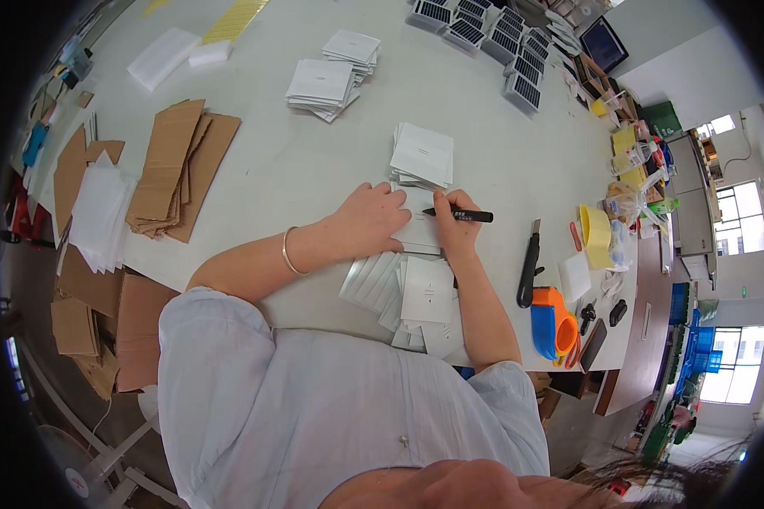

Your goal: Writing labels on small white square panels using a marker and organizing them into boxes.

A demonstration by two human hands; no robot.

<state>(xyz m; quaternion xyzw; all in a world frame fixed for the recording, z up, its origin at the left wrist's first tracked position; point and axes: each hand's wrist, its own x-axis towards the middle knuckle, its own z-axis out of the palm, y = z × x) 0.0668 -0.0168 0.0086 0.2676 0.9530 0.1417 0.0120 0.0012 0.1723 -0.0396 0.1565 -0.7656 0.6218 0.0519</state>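
My right hand (457, 226) grips a black marker pen (475, 215), its tip over a white printed card (421, 229) on the table. My left hand (372, 219) rests on the card's left side, thumb spread from the bent fingers, pressing it down. Beyond both hands stands a stack of white cards (423, 154). Nearer my body, more cards (428, 290) lie in a loose pile, and several pale sheets (372, 284) fan out beside them. Part of the card under my hands is hidden.
White card stacks (321, 83) lie farther back. Cardboard pieces (174, 165) and white foam sheets (99, 212) are at left. To the right are a black box cutter (530, 265) and an orange-and-blue tape dispenser (553, 326). Small solar-panel units (501, 47) cluster at the far right.
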